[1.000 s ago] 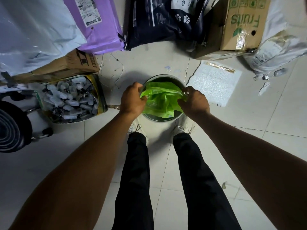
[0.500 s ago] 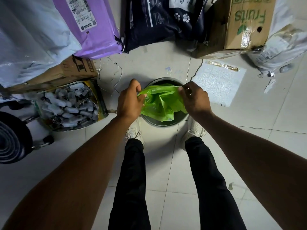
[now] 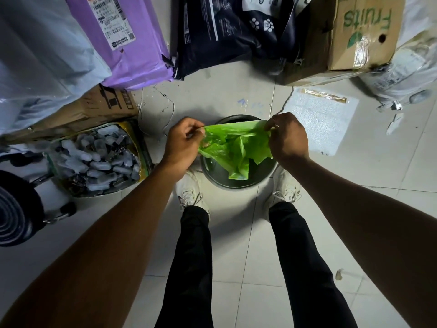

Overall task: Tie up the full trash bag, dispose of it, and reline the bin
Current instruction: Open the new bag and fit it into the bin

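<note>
Both arms reach straight down over the bin (image 3: 238, 183), which sits on the tiled floor just ahead of the white shoes (image 3: 190, 194). The left hand (image 3: 183, 143) pinches one end of the green bag (image 3: 236, 147), knuckles up, and the right hand (image 3: 287, 138) pinches the other. The bag's top edge runs taut between them, the rest hanging crumpled into the bin.

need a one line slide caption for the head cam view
Both hands, left hand and right hand, pinch a green trash bag stretched open above the round bin.
</note>
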